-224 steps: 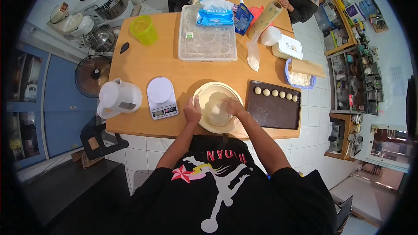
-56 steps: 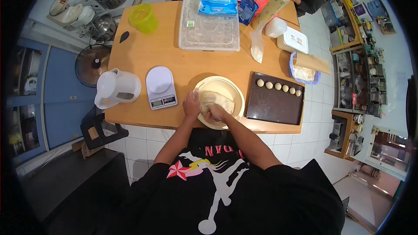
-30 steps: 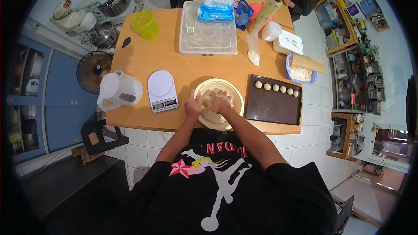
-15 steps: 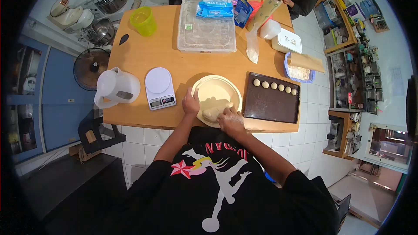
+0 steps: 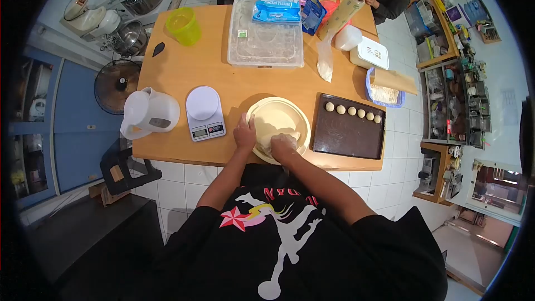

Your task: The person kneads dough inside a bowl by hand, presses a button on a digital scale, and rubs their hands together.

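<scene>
Gripping the left rim of the cream bowl (image 5: 278,112) with the left hand (image 5: 244,132). Pressing on pale dough (image 5: 264,143) in the bowl's near half with the right hand (image 5: 283,147), fingers bent, tips hidden; impossible to tell whether clenched. Compared with half a second ago, reaching farther in, away from the near-right rim.

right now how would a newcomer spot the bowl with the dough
Find the wooden table and its near edge. Between the white kitchen scale and the dark tray sits the cream bowl, the left hand at its rim. Unlike those two, it is a round open vessel, with the right hand on dough inside.
</scene>
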`<move>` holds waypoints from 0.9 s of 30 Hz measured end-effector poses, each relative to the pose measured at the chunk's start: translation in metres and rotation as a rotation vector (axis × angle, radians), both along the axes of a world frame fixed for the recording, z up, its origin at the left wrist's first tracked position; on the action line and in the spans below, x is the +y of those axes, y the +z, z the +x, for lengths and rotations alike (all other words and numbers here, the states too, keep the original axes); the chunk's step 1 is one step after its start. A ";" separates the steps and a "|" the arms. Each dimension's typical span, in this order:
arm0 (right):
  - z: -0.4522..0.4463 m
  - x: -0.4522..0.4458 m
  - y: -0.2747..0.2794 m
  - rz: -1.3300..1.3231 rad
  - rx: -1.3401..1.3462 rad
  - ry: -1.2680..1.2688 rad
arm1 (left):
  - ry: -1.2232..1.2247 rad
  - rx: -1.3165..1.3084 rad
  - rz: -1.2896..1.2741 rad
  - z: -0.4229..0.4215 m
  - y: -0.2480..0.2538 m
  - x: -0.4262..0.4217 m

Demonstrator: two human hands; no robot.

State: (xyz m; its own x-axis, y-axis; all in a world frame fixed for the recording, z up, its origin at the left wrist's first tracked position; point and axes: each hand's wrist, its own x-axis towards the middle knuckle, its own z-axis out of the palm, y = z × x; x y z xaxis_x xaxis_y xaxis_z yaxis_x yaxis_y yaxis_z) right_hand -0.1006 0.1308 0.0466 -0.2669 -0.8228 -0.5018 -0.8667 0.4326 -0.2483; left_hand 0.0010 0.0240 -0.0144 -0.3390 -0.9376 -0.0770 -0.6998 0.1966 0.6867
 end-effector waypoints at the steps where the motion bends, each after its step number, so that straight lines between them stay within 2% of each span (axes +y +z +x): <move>1: 0.000 -0.003 0.000 -0.027 0.014 0.000 | 0.004 0.021 -0.011 0.001 -0.001 0.001; 3: 0.000 -0.010 -0.001 -0.083 0.043 -0.001 | 0.012 0.064 -0.036 0.002 -0.002 0.002; 6: -0.001 -0.020 -0.011 -0.017 0.033 -0.075 | 0.017 0.055 -0.050 0.002 -0.019 0.002; 9: 0.005 -0.015 -0.008 -0.061 0.038 -0.108 | -0.019 0.051 0.007 0.003 -0.007 0.000; 12: 0.009 0.006 -0.013 -0.213 0.111 -0.047 | -0.016 0.080 0.014 0.002 0.006 0.001; 15: 0.006 0.014 -0.012 -0.187 0.031 -0.036 | 0.032 0.048 -0.115 0.002 -0.016 0.002; 18: -0.034 0.016 -0.011 -0.122 -0.408 0.108 | 0.055 0.015 0.000 0.000 -0.007 0.001; 19: -0.047 0.020 0.007 -0.187 -0.573 -0.065 | 0.044 0.030 0.013 -0.002 -0.004 0.001; 22: -0.063 0.018 -0.012 -0.107 -0.180 -0.287 | 0.036 0.053 0.022 0.000 0.004 0.000; 25: -0.055 0.016 -0.029 -0.098 0.020 -0.282 | 0.039 0.050 0.012 0.001 0.005 0.002; 27: -0.060 0.003 -0.040 0.015 -0.064 -0.371 | 0.029 0.040 0.026 0.001 0.002 0.001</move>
